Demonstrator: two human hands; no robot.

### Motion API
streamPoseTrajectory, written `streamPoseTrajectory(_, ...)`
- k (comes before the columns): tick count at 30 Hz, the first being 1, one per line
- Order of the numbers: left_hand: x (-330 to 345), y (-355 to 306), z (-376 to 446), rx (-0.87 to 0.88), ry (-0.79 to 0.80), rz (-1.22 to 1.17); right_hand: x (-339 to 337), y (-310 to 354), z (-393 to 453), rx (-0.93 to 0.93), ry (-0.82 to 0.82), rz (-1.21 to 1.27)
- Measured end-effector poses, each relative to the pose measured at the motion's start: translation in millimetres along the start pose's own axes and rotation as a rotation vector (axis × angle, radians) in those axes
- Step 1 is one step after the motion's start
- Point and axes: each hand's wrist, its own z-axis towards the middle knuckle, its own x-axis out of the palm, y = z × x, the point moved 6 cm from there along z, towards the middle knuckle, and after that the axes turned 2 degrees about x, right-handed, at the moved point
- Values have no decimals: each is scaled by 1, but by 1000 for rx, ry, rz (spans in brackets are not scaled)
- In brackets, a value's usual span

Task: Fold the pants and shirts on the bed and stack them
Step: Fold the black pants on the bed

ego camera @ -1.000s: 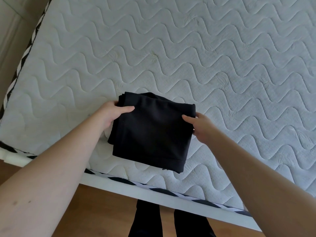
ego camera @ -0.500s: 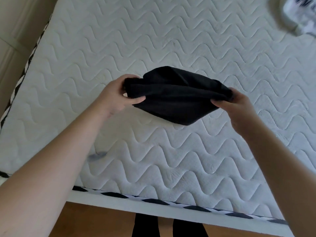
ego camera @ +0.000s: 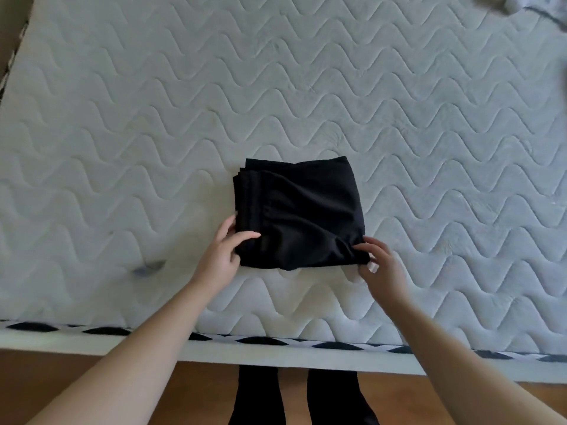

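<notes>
A folded black garment point(ego camera: 299, 213) lies flat on the white quilted mattress point(ego camera: 122, 133), near its front edge. My left hand point(ego camera: 219, 256) holds the garment's near left corner, thumb on top of the cloth. My right hand point(ego camera: 379, 265) pinches the near right corner, fingertips on the fabric. A light-coloured garment point(ego camera: 521, 4) shows blurred at the far right corner of the bed, mostly cut off by the frame.
The mattress has a black-and-white patterned border point(ego camera: 276, 340) along its front edge above a wooden floor point(ego camera: 76, 381). A small dark mark point(ego camera: 147, 267) sits on the mattress left of my left hand. My legs point(ego camera: 294, 397) stand against the bed.
Both hands lifted the black garment off the mattress near the front edge, carried it farther onto the bed and have laid it down flat, still holding its near corners.
</notes>
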Motion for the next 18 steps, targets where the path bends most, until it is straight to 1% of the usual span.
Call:
streamPoseTrajectory(2, 3, 3, -5, -33, 8, 7, 5, -8, -2, 24, 33, -32)
streamPoseTrajectory(4, -1, 2, -1, -45, -42, -31, 3, -9, 3, 52, -12, -34)
streamPoseTrajectory(5, -4, 2, 4, -90, -81, -95, 0, -7, 8, 75, -51, -23)
streamPoseTrajectory(7, -11, 6, 16, -277, -185, -330, -6, -1, 22, 120, -109, 20)
streamPoseTrajectory(9, -14, 13, 29, -472, -295, -559, -9, 12, 43, 103, -117, 37)
streamPoseTrajectory(10, -14, 16, 36, -555, -314, -626, -10, 21, 56, 81, -102, 36)
streamPoseTrajectory(11, -14, 18, 44, -608, -295, -666, -9, 30, 69, 65, -80, 32)
streamPoseTrajectory(13, -12, 15, 58, -621, -210, -657, -7, 46, 91, 64, -37, 10)
streamPoseTrajectory(15, -13, 8, 69, -592, -183, -583, -5, 59, 109, 59, -10, -29)
streamPoseTrajectory(18, -16, -4, 79, -550, -157, -499, 2, 85, 127, -69, 15, -108)
